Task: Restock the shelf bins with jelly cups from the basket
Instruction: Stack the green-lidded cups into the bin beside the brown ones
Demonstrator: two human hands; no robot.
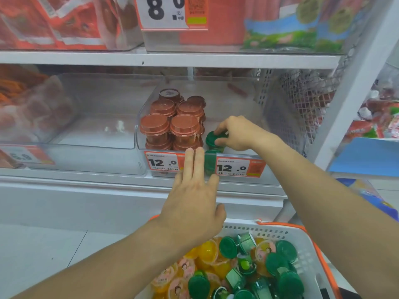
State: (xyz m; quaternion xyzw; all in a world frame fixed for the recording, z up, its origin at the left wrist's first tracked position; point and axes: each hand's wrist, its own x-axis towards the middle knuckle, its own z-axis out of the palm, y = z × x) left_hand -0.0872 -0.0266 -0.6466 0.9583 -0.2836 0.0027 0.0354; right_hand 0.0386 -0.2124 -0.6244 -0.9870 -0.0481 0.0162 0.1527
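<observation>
White shelving holds a clear bin [141, 117] with brown cups [172, 121] stacked left. Your left hand [194, 197], fingers straight, steadies its front edge; your right hand [237, 134] grasps a green jelly cup [212, 139], seating it atop another. More wait below in the basket [280, 233].

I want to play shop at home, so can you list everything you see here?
brown jelly cups: several stacked, brown, left side of middle bin
green jelly cup: one held, green, same bin, on another green one
bin: clear, middle shelf
price tags: two reading 12.0, orange and white, bin front
basket: one, white, below
basket jelly cups: many, green and orange, in basket
snack bags: red, top shelf
left hand: open, fingers against bin front
right hand: gripping green cup
</observation>
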